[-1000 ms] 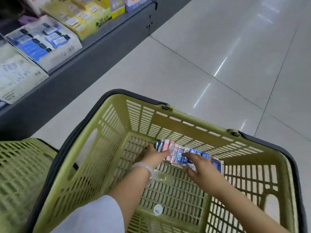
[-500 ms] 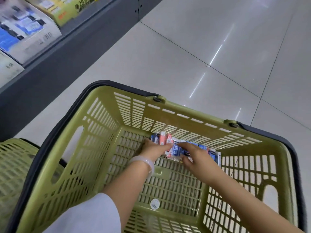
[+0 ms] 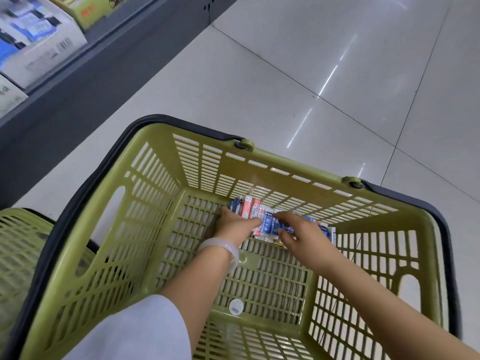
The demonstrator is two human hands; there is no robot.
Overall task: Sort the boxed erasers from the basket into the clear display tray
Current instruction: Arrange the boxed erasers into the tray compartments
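A green plastic basket [image 3: 155, 193] with black handles stands on the floor. A row of small boxed erasers [image 3: 253, 210], red-and-white and blue-and-white, lies along its far bottom edge. My left hand [image 3: 231, 224], with a pale bangle on the wrist, reaches into the basket and its fingers touch the left part of the row. My right hand [image 3: 301, 235] is over the right part of the row, index finger stretched toward a blue box [image 3: 267, 224]. Whether either hand grips a box is hidden. No clear display tray is in view.
A second green basket [image 3: 23, 245] sits at the lower left. A dark shelf unit [image 3: 78, 81] runs along the left, with boxed goods [image 3: 39, 40] on it. Pale glossy floor tiles [image 3: 337, 61] stretch to the right and beyond.
Both hands stay on the eraser row, fingertips drawn closer together at a blue box. The camera has tilted down and right, so the shelf has slid toward the upper left.
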